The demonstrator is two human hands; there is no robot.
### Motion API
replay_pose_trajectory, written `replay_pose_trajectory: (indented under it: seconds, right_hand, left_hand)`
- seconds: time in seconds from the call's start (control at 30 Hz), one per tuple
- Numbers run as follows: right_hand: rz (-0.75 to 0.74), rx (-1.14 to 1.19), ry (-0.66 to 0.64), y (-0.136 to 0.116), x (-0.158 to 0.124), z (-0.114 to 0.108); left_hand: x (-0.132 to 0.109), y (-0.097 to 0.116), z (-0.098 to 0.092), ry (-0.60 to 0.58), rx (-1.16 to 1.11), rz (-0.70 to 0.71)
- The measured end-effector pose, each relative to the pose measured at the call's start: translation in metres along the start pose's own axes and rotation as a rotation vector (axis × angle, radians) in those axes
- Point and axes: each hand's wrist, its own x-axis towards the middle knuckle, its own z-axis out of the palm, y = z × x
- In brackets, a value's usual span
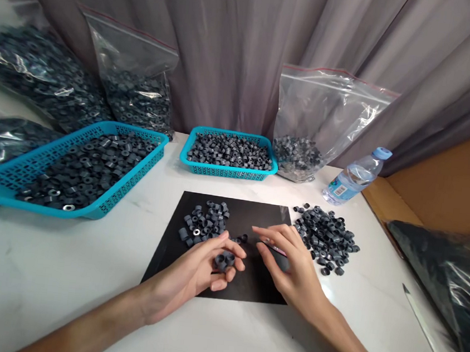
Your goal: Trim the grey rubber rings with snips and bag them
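Observation:
My left hand [204,268] is cupped palm up over the black mat [248,286], its fingers curled around several dark grey rings [224,261]. To its right, my right hand [293,263] hovers over the mat's right part, thumb and index finger apart at the tips. A thin pinkish tool [274,248] lies within the right hand, partly hidden by the fingers. Behind the left hand, a loose group of grey rings [209,218] rests on the mat, with one pale ring [196,232] among them. A few small dark pieces [240,238] lie between the hands.
Right of the mat is a heap of rings [325,236], with a water bottle [356,177] behind. Blue baskets of rings stand at the left [109,199] and back [227,171]. Clear bags [135,87] line the curtain. A cardboard box [449,176] stands at the right.

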Motion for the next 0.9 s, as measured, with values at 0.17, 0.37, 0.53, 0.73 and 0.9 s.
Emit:
replay_pose_trajectory:
  seconds: [0.17, 0.37, 0.53, 0.73, 0.9]
  right_hand:
    - [-0.047, -0.186, -0.131, 0.009, 0.010, 0.019]
    - [-0.073, -0.254, -0.171, 0.010, 0.015, 0.031]
    - [-0.057, -0.128, -0.054, 0.007, 0.012, 0.019]
    - [-0.125, 0.108, -0.089, -0.025, 0.004, 0.009]
    - [-0.147, 0.115, -0.151, -0.030, -0.004, 0.015]
  left_hand:
    - [0.000, 0.010, -0.003, 0.232, 0.002, 0.178]
    - [0.001, 0.016, -0.007, 0.301, 0.064, 0.237]
    - [-0.001, 0.010, -0.004, 0.193, 0.213, 0.122]
    - [-0.002, -0.008, -0.002, 0.174, 0.184, -0.016]
    - [-0.002, -0.016, -0.006, 0.188, 0.161, -0.041]
